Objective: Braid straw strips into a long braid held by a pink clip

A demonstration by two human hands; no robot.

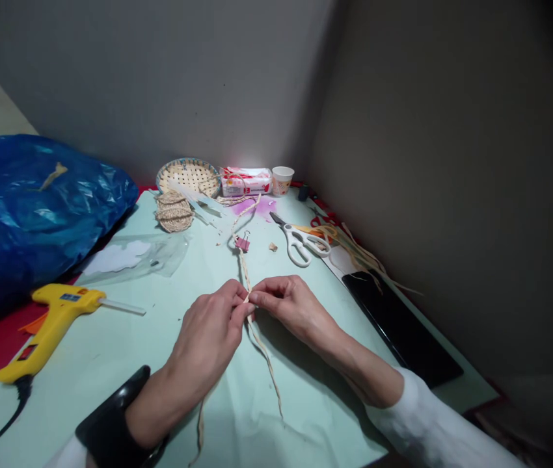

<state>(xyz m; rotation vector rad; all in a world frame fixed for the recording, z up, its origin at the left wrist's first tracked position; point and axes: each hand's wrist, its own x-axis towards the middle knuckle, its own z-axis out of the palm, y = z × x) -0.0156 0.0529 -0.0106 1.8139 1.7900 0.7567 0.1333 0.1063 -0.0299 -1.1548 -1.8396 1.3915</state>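
Observation:
A pale braided cord [244, 265] runs down the middle of the table, with a pink binder clip [242, 244] on its upper part. My left hand [213, 325] pinches the cord between thumb and fingertips. Right beside it, my right hand [289, 305] is closed on the same spot, thumb against forefinger. Below the fingers loose strands hang toward me; one strand [267, 364] lies on the pale green sheet [300, 396], another [200, 429] trails past my left wrist. The exact crossing of strands is hidden by my fingertips.
A yellow glue gun [54, 325] lies at left, before a blue plastic bag [37, 214]. Behind are a twine ball [174, 211], woven basket [188, 175], tissue pack [246, 182] and paper cup [282, 180]. White-handled scissors [300, 240] and a black flat object [403, 331] lie right.

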